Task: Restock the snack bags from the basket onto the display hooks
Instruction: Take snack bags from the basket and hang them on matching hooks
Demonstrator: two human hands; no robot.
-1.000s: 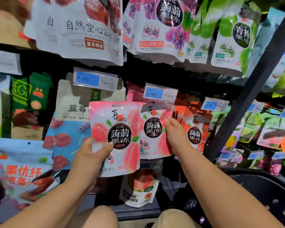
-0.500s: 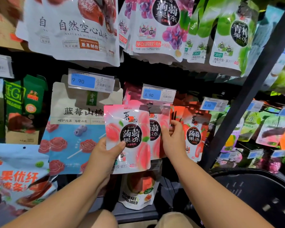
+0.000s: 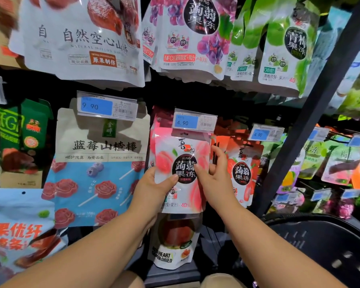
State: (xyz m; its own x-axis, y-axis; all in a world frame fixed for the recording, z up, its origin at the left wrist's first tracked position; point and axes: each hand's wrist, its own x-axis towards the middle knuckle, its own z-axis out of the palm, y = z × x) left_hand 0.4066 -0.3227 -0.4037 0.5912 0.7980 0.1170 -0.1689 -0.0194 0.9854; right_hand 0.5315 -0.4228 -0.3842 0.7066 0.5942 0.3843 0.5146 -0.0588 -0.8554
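bag: glossy pink-and-white peach jelly snack pouch, upright, top edge tucked just under the blue 4.90 price tag
left hand: my grip on its lower left edge, thumb across the front
right hand: pinching its right edge, thumb on the black label
basket: dark plastic basket, lower right, well apart from the pouch
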